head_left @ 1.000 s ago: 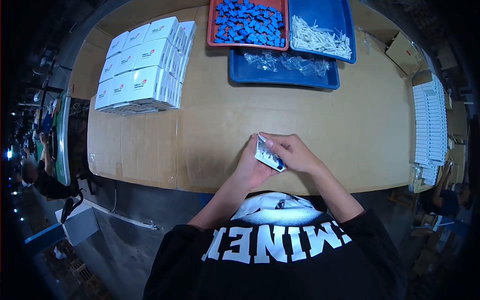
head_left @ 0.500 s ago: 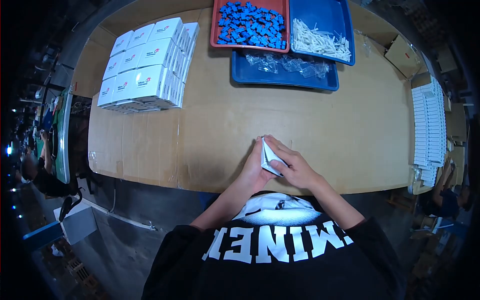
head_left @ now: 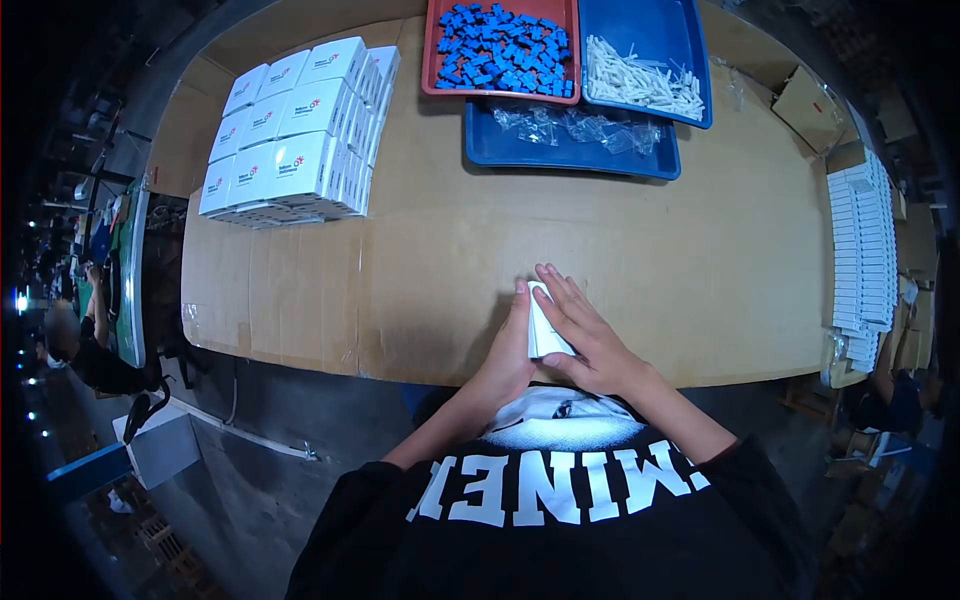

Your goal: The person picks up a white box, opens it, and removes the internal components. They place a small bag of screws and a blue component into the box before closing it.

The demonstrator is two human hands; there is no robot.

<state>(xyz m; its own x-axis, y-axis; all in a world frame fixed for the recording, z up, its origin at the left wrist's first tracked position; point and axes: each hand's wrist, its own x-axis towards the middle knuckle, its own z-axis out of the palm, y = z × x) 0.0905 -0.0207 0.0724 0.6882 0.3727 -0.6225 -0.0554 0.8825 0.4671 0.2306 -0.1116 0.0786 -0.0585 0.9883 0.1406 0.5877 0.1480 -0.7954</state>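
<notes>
A small white box (head_left: 546, 333) is held between my two hands, near the front edge of the table. My left hand (head_left: 508, 350) supports its left side, with the thumb side along the edge. My right hand (head_left: 598, 345) presses on its right side and top, fingers stretched forward over it. The hands cover much of the box, so its lower side is hidden. Dark marks that showed on it before do not show now.
Stacked white printed boxes (head_left: 270, 130) stand at the back left. A red tray (head_left: 430, 60) of blue connectors, a blue tray (head_left: 703, 60) of white sticks and a lower blue tray (head_left: 570, 165) of clear bags sit at the back. White boxes (head_left: 862, 250) line the right.
My right hand has turned and flattened over the box, its thumb moving down toward its near end. The box now shows a plain white face where a dark gap was visible.
</notes>
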